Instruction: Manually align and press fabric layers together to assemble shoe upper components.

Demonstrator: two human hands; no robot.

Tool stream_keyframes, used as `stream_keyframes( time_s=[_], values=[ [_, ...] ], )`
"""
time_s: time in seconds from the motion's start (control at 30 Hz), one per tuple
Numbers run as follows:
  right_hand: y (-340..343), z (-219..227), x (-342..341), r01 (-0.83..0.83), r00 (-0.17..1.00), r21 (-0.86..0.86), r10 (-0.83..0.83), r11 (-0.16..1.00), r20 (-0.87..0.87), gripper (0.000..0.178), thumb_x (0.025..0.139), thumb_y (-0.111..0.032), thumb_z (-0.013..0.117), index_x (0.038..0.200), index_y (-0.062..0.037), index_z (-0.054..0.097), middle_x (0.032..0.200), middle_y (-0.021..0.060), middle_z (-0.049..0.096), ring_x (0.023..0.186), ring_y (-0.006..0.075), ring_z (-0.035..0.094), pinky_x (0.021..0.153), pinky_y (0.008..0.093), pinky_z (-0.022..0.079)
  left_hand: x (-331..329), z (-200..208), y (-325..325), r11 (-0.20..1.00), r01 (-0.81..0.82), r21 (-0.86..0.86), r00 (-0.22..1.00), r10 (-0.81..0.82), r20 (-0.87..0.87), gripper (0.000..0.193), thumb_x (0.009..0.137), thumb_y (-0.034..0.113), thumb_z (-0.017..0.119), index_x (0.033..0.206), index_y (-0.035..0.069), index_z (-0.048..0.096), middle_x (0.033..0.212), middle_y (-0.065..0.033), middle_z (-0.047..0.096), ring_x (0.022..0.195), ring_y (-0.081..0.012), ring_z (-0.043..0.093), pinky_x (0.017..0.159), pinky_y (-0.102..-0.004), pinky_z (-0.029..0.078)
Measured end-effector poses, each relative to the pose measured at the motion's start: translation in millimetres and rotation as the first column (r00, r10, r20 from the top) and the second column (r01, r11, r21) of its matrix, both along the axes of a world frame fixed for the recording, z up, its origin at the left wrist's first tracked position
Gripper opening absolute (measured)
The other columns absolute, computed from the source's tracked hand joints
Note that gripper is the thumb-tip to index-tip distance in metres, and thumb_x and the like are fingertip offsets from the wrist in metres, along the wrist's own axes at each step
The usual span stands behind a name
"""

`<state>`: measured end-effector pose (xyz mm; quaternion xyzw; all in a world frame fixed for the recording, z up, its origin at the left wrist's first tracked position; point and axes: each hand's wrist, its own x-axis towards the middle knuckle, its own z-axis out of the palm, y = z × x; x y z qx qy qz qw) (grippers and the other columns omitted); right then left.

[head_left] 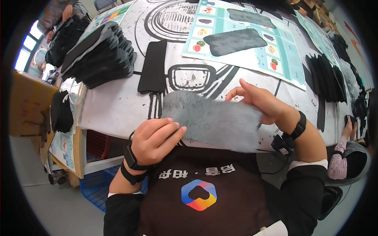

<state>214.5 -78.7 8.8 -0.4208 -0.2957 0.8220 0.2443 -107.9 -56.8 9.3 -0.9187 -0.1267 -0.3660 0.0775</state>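
Observation:
A grey furry rectangular fabric piece is held up in front of me, above the near table edge. My left hand is closed on its left end, fingertips lying over the fur. By its right end, my right hand has thumb and forefinger apart. That hand's other fingers are partly hidden by the piece, and whether they touch it I cannot tell. The piece's right end is blurred. Beyond it, two similar grey furry pieces, one near and one far, lie on a printed sheet.
At left stands a tall stack of dark fabric pieces. Next to it lies a flat black pile. More black pieces stand at right. A cardboard box and a blue crate are at left. Other people work around the table.

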Motion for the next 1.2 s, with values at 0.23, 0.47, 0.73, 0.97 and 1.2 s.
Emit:
stream_keyframes(
  time_s=[0.23,0.47,0.73,0.97,1.2],
  values=[
    [-29.9,2.9,-13.6,-0.02,0.863,0.306,-0.139,0.952,0.486,0.046,0.086,-0.01,0.057,0.126,-0.0077,0.034,0.099,0.0151,0.055,0.072,0.0179,0.061,0.062,0.0266,0.054,-3.2,-21.3,-7.4,0.959,0.039,-0.282,0.947,-0.125,-0.295,0.035,0.071,0.005,0.059,0.106,0.007,0.063,0.109,-0.0065,0.059,0.092,-0.0199,0.057,0.075,-0.0295,0.048],
    [-34.0,-8.8,10.1,0.1,0.778,0.396,-0.32,0.913,0.541,0.029,0.08,-0.006,0.066,0.101,-0.0037,0.045,0.077,0.0054,0.057,0.063,0.0093,0.058,0.053,0.0212,0.048,-17.1,-38.9,-10.1,0.952,-0.099,-0.288,0.99,0.067,-0.121,0.031,0.069,0.001,0.061,0.1,0.006,0.065,0.101,-0.0071,0.055,0.089,-0.023,0.057,0.075,-0.0326,0.05],
    [-47.9,-15.9,9.5,-0.277,0.431,0.709,-0.576,0.648,0.695,0.02,0.071,0.0,0.068,0.079,-0.0014,0.05,0.082,0.0038,0.046,0.055,0.0092,0.047,0.048,0.0213,0.037,-18.2,-40.6,-5.5,0.897,0.017,-0.441,0.992,-0.07,-0.104,0.027,0.064,-0.002,0.06,0.09,0.006,0.06,0.094,-0.0033,0.063,0.091,-0.0212,0.06,0.082,-0.0365,0.045],
    [-44.4,-23.7,12.2,-0.325,0.428,0.718,-0.581,0.616,0.692,0.008,0.073,0.003,0.064,0.081,0.0013,0.065,0.077,0.0034,0.047,0.059,0.0102,0.045,0.053,0.0233,0.036,-24.3,-50.0,-6.8,0.873,0.09,-0.479,0.993,-0.116,-0.025,0.02,0.066,0.0,0.061,0.086,0.003,0.059,0.089,-0.0081,0.058,0.092,-0.0249,0.058,0.076,-0.0354,0.047],
    [-48.2,-21.1,24.4,0.002,0.567,0.636,-0.525,0.771,0.635,0.002,0.08,0.001,0.059,0.081,0.0023,0.06,0.073,0.0006,0.05,0.06,0.0071,0.046,0.051,0.0185,0.037,-24.7,-51.1,-10.5,0.875,0.009,-0.484,0.999,0.017,0.051,0.023,0.066,0.0,0.065,0.087,0.009,0.061,0.084,-0.0027,0.059,0.086,-0.0225,0.057,0.074,-0.0334,0.043]
  ],
)
